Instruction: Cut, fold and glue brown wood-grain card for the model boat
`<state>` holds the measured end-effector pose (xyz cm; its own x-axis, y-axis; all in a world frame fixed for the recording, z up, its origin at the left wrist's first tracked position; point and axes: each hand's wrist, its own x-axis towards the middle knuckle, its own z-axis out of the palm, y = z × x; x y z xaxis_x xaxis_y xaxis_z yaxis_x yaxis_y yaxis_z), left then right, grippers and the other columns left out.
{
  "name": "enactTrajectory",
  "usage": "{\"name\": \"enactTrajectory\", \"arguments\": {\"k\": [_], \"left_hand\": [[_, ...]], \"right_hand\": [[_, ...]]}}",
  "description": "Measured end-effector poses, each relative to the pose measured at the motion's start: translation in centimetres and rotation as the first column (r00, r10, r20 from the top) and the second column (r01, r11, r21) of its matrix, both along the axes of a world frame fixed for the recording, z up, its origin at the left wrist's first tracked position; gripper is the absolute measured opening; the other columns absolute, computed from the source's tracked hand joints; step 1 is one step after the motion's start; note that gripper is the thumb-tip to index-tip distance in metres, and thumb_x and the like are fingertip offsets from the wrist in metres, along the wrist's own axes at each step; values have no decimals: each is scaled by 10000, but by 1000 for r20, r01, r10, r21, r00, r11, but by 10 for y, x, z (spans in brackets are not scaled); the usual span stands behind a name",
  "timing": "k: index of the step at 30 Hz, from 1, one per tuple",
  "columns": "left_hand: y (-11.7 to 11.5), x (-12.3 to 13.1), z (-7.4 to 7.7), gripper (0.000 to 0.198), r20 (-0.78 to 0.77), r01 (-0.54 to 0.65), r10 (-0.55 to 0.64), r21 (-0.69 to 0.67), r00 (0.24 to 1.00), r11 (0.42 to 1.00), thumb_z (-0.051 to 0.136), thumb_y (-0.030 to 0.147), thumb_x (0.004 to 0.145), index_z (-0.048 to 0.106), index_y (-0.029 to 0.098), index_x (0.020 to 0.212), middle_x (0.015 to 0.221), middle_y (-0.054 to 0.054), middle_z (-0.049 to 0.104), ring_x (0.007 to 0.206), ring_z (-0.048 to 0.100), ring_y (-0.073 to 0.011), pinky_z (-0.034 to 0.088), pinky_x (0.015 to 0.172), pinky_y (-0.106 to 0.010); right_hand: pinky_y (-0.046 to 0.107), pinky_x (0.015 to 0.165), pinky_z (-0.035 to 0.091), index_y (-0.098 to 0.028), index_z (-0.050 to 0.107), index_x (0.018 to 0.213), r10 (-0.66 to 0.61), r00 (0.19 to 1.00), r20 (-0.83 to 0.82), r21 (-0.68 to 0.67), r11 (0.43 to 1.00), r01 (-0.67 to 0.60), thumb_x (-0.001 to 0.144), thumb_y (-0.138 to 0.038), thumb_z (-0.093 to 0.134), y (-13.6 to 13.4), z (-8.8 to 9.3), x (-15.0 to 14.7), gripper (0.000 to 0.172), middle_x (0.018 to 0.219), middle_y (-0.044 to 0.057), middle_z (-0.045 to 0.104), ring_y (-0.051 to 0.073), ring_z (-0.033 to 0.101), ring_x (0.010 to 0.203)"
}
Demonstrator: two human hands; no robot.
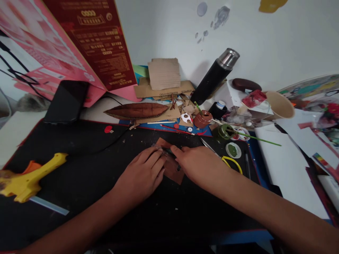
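Note:
A small brown piece of cardboard (173,170) lies on the black mat between my two hands. My left hand (144,171) presses on its left side, with the fingers bent and close together. Above the same piece, my right hand (198,162) is closed around a dark, slim tool (169,151), its index finger stretched along it. Most of that tool is hidden by the fingers, so its kind does not show. Right beside the right hand lie scissors (231,162) with yellow handles, partly covered by the hand.
A yellow glue gun (34,178) lies at left, near a black phone (66,102). Behind the hands are a brown boat-shaped piece (137,110), cardboard scraps (164,74), a brown paint jar (203,120), a green paint jar (224,133) and a leaning black thermos (212,79).

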<state>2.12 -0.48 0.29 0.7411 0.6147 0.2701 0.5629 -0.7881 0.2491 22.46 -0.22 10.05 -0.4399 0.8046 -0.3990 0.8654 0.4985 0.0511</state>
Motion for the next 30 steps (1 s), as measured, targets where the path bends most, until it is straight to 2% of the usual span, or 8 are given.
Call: {"name": "enactTrajectory", "arguments": {"k": [9,14,19,24,28,30], "left_hand": [[0,0,-2,329,7,-4,3,3,1000,1000,517,245,1031,686,92,1268,1315,-164,703,1310,581,-350,529,1087,-512],[-1,0,-3,324,5,-18,18,-21,1000,1000,526,233,1025,686,102,1274,1329,-168,697,1334,569,-347,520,1099,-523],[-1,1,-2,321,28,-18,19,-14,999,1000,532,234,1017,690,123,1272,1312,-160,703,1311,585,-343,521,1091,-519],[0,0,-2,327,18,-12,11,6,1000,1000,520,233,1023,684,107,1277,1312,-161,701,1319,576,-343,518,1088,-505],[0,0,-1,308,21,-13,13,-1,1000,1000,528,239,1026,696,131,1261,1291,-150,706,1296,584,-332,508,1087,-492],[-1,0,0,293,25,-8,8,10,1000,1000,524,243,1029,706,141,1235,1248,-141,717,1244,602,-325,516,1050,-482]], "right_hand": [[326,588,450,-103,609,1383,-37,999,14,-30,999,38,953,-38,519,-1,4,-2,444,976,147,776,253,750,777],[331,595,444,-97,614,1373,-45,998,37,-54,997,47,968,-36,499,0,8,-6,425,1013,160,775,271,759,826],[325,589,445,-123,637,1314,-38,999,0,-36,999,38,972,-68,531,2,5,-2,363,954,127,778,254,751,776],[336,617,479,-107,640,1313,-36,999,14,-36,999,37,987,-61,496,3,3,-4,360,991,151,782,273,765,830],[356,643,511,-130,627,1368,-55,997,-61,-16,998,55,1021,-153,515,0,0,6,365,993,124,792,280,772,828],[368,680,539,-144,587,1443,-103,988,-114,1,995,104,1034,-222,527,-4,-3,14,421,1085,134,795,283,777,868]]}}
